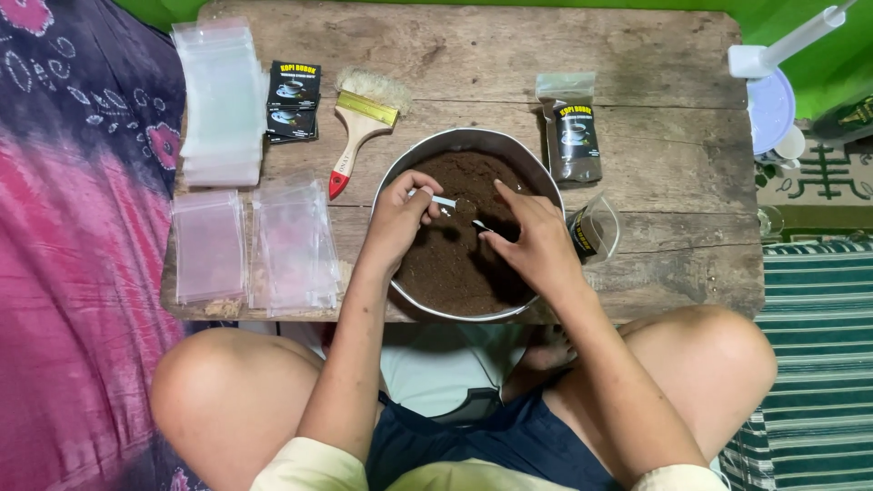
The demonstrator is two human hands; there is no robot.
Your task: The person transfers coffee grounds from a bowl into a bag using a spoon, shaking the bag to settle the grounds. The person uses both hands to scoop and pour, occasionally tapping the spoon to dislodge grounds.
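Left hand pinches a small spoon over the powder in the bowl. Right hand, fingers curled, hides what it grips; a half-hidden pouch lies just right.

We see a wooden tabletop as our landmark. At its left edge lie stacks of clear plastic bags, with more clear bags toward its near-left corner. A paintbrush with a red-tipped handle rests left of centre, beside small black printed labels. A filled packet lies right of centre.
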